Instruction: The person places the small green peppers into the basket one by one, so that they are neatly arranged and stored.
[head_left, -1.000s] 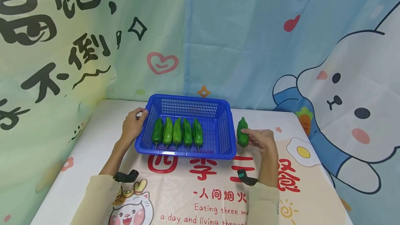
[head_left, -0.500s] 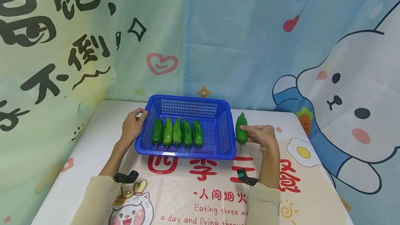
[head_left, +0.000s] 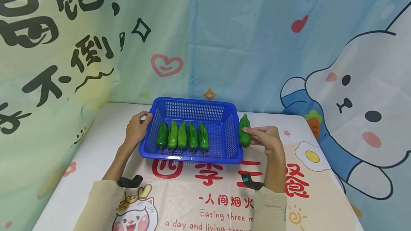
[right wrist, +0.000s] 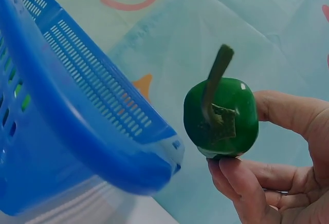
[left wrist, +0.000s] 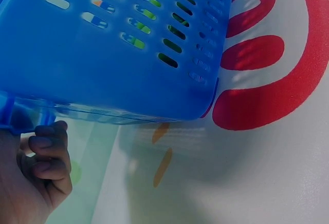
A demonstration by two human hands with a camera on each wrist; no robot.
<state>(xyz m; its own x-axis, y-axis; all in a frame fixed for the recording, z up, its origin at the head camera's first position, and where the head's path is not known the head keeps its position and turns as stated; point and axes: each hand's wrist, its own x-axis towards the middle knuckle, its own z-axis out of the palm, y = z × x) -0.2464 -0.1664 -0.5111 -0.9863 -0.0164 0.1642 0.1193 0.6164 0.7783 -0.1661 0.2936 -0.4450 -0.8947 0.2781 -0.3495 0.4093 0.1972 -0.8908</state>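
Note:
A blue plastic basket [head_left: 196, 160] stands on the table, with several green peppers [head_left: 182, 135] lined up side by side in its left and middle part, stems toward me. My left hand [head_left: 136, 128] grips the basket's left rim; in the left wrist view its curled fingers [left wrist: 49, 152] show at the rim's edge. Between thumb and fingers, my right hand [head_left: 266, 138] pinches another green pepper [head_left: 245, 131] just outside the basket's right rim. Seen from the right wrist, this pepper [right wrist: 221, 118] points its stem at the camera and hangs apart from the basket's corner.
The table [head_left: 106, 120] wears a printed cover with red lettering and a cartoon cat [head_left: 133, 216]. A patterned curtain [head_left: 224, 45] hangs right behind the basket, and another side of it slopes along the left. Dark wrist cameras [head_left: 130, 181] sit on both wrists.
My right hand has carried its pepper a little up and leftward, closer to the basket's right rim. The left hand, the basket and the peppers inside have stayed put.

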